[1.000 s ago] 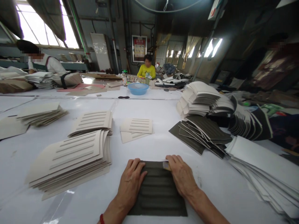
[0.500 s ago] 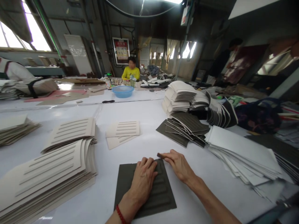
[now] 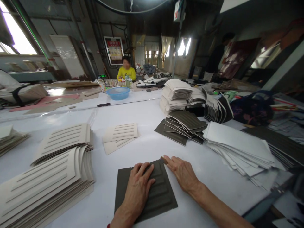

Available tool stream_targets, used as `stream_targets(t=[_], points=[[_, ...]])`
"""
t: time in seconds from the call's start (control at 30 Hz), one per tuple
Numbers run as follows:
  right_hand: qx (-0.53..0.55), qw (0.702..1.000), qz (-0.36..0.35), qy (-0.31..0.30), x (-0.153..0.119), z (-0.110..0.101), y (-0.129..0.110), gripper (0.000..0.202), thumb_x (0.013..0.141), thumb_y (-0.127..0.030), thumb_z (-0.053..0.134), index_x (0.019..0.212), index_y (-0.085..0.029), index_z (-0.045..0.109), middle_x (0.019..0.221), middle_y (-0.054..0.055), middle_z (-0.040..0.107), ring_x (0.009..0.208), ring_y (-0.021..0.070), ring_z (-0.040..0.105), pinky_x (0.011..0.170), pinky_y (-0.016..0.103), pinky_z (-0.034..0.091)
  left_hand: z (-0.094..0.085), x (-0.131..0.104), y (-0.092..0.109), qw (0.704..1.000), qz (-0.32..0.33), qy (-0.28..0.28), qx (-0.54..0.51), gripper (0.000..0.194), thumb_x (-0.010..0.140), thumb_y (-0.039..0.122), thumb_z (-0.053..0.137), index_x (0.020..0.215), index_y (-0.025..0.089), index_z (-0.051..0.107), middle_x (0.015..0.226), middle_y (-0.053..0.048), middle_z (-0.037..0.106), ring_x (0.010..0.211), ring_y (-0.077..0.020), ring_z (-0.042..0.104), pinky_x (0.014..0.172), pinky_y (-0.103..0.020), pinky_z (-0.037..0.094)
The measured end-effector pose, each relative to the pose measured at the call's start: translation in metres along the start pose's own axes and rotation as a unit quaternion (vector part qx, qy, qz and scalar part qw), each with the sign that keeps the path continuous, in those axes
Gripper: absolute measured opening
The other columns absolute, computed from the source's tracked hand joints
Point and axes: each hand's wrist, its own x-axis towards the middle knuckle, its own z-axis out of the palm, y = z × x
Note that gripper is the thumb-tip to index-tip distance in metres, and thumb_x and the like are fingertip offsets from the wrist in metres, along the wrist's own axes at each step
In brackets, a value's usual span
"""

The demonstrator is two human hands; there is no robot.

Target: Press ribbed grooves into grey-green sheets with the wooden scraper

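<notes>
A dark grey-green sheet with raised parallel ribs (image 3: 163, 193) lies flat on the white table in front of me. My left hand (image 3: 140, 182) rests on its upper middle, fingers spread and pressing on the surface. At the sheet's upper right corner, my right hand (image 3: 181, 171) pinches a small dark brown, flat-looking piece (image 3: 163, 160), mostly covered by the fingers. Its exact kind cannot be made out. The piece meets the sheet's edge there.
Stacks of ribbed beige sheets (image 3: 42, 180) stand at the left, and two loose ones (image 3: 123, 132) lie ahead. On the right are dark ribbed sheets (image 3: 187, 122), white sheets (image 3: 239, 148) and a curved beige pile (image 3: 177, 90). A blue basin (image 3: 118, 93) and a person in yellow (image 3: 126, 73) are farther back.
My right hand has turned flatter over the brown piece and moved it against the sheet's corner. My left hand has shifted slightly left with its fingers more spread. The whole view has swung a little.
</notes>
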Motion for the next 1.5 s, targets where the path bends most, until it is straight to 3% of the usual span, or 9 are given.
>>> stream_targets(t=[0.17, 0.3, 0.47, 0.67, 0.77, 0.83, 1.23, 1.37, 1.5], points=[[-0.005, 0.998, 0.066, 0.012, -0.014, -0.003, 0.005, 0.035, 0.102, -0.030, 0.044, 0.136, -0.026, 0.053, 0.092, 0.002, 0.070, 0.078, 0.0192, 0.068, 0.066, 0.028, 0.050, 0.004, -0.008, -0.004, 0.999, 0.007, -0.016, 0.032, 0.063, 0.085, 0.039, 0.071, 0.141, 0.024, 0.047, 0.145, -0.004, 0.050, 0.129, -0.0304, 0.043, 0.109, -0.049, 0.042], [0.012, 0.994, 0.097, 0.054, -0.028, -0.003, -0.005, 0.042, 0.103, -0.031, 0.042, 0.144, -0.026, 0.045, 0.094, 0.003, 0.072, 0.076, 0.0194, 0.070, 0.069, 0.028, 0.053, 0.011, -0.011, -0.001, 0.999, 0.001, 0.014, 0.043, 0.070, 0.083, 0.048, 0.071, 0.142, 0.021, 0.045, 0.150, -0.006, 0.044, 0.134, -0.0322, 0.039, 0.110, -0.050, 0.040], [-0.048, 0.995, 0.057, 0.070, -0.080, 0.016, -0.009, 0.043, 0.102, -0.026, 0.040, 0.145, -0.021, 0.045, 0.085, 0.003, 0.072, 0.058, 0.0178, 0.067, 0.052, 0.026, 0.051, 0.024, -0.011, 0.003, 0.995, -0.023, 0.061, 0.070, 0.071, 0.082, 0.049, 0.071, 0.141, 0.018, 0.047, 0.151, -0.009, 0.042, 0.134, -0.0350, 0.039, 0.109, -0.052, 0.040], [-0.115, 0.990, -0.005, 0.084, -0.125, 0.034, -0.004, 0.059, 0.099, -0.011, 0.035, 0.155, -0.018, 0.019, 0.079, 0.002, 0.068, 0.053, 0.0136, 0.063, 0.046, 0.024, 0.045, 0.031, -0.014, 0.006, 0.991, -0.020, 0.094, 0.094, 0.073, 0.081, 0.050, 0.070, 0.142, 0.019, 0.045, 0.152, -0.010, 0.040, 0.135, -0.0350, 0.038, 0.108, -0.052, 0.039], [-0.116, 0.990, -0.010, 0.076, -0.116, 0.035, -0.008, 0.075, 0.090, 0.000, 0.040, 0.156, -0.016, 0.010, 0.078, 0.002, 0.066, 0.057, 0.0156, 0.063, 0.049, 0.026, 0.045, 0.031, -0.014, 0.006, 0.991, -0.015, 0.096, 0.096, 0.072, 0.082, 0.049, 0.068, 0.143, 0.019, 0.044, 0.153, -0.010, 0.039, 0.134, -0.0348, 0.037, 0.107, -0.052, 0.038], [-0.125, 0.990, -0.004, 0.065, -0.102, 0.035, -0.011, 0.076, 0.087, 0.001, 0.042, 0.156, -0.017, 0.014, 0.077, 0.003, 0.066, 0.058, 0.0170, 0.063, 0.050, 0.028, 0.045, 0.031, -0.014, 0.006, 0.991, -0.014, 0.092, 0.095, 0.072, 0.082, 0.049, 0.069, 0.143, 0.019, 0.044, 0.153, -0.010, 0.039, 0.133, -0.0349, 0.038, 0.107, -0.052, 0.038], [-0.047, 0.997, 0.054, -0.036, 0.021, 0.016, -0.023, 0.038, 0.100, -0.022, 0.047, 0.137, -0.019, 0.050, 0.091, 0.006, 0.069, 0.072, 0.0185, 0.068, 0.063, 0.031, 0.053, 0.033, -0.012, 0.006, 0.993, -0.017, 0.070, 0.099, 0.079, 0.078, 0.050, 0.073, 0.143, 0.018, 0.044, 0.154, -0.010, 0.037, 0.127, -0.0367, 0.041, 0.105, -0.053, 0.036], [-0.003, 0.999, 0.039, -0.004, 0.049, 0.001, -0.013, 0.033, 0.095, -0.037, 0.059, 0.121, -0.017, 0.058, 0.119, 0.008, 0.060, 0.097, 0.0208, 0.063, 0.082, 0.041, 0.055, 0.012, -0.006, -0.001, 0.997, 0.001, -0.010, 0.079, 0.069, 0.081, 0.041, 0.073, 0.142, 0.024, 0.046, 0.152, -0.007, 0.040, 0.126, -0.0354, 0.046, 0.104, -0.055, 0.038], [0.031, 0.999, 0.017, 0.020, 0.032, -0.014, -0.003, 0.034, 0.097, -0.038, 0.054, 0.126, -0.020, 0.057, 0.121, 0.008, 0.062, 0.099, 0.0213, 0.064, 0.085, 0.040, 0.054, -0.019, -0.010, -0.014, 0.990, 0.094, -0.102, 0.030, 0.063, 0.086, 0.022, 0.063, 0.143, 0.036, 0.041, 0.152, 0.000, 0.041, 0.139, -0.0316, 0.035, 0.110, -0.057, 0.032]])
